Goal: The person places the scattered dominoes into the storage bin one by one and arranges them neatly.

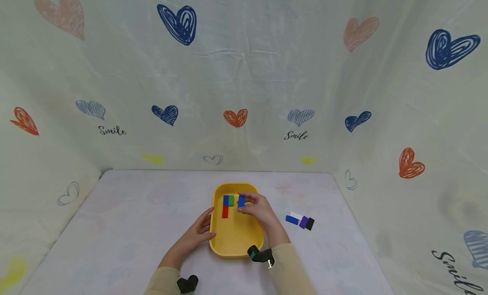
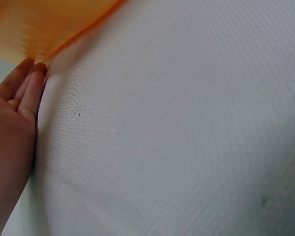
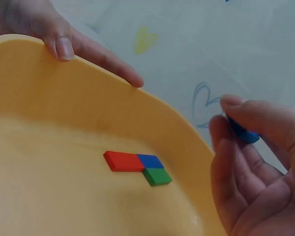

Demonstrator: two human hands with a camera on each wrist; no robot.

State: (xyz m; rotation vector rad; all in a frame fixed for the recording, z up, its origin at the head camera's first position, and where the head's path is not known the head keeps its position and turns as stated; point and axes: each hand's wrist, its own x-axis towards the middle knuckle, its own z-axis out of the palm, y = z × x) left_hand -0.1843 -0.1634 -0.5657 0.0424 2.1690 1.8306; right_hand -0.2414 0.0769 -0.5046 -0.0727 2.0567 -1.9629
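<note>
By the right hand (image 1: 263,209), a blue block (image 1: 241,201) is pinched between thumb and fingertips, above the far right part of a yellow tray (image 1: 233,240). By the left hand (image 1: 195,232), the tray's left side is steadied, the fingers laid nearly straight along the outer wall and the thumb at the rim.

The pinched block looks light, stiff and hard to break; its smooth faces may be a little slippery, so it is best taken by 2 opposite long sides. The tray seems to be of thin, light plastic, best held by its rim.

Inside the tray, a red block (image 1: 225,212), a 2nd blue block (image 1: 226,200) and a green block (image 1: 231,200) are set touching in an L-like shape.

To the right, on the table (image 1: 152,210), 4 more are clustered: a white block (image 1: 295,215), a 3rd blue block (image 1: 292,220), a purple block (image 1: 303,221) and a black block (image 1: 310,224).

On the heart-patterned cloth (image 1: 244,83), "Smile" can be read at 3 places, the rightmost cut off; no brand can be made out.
</note>
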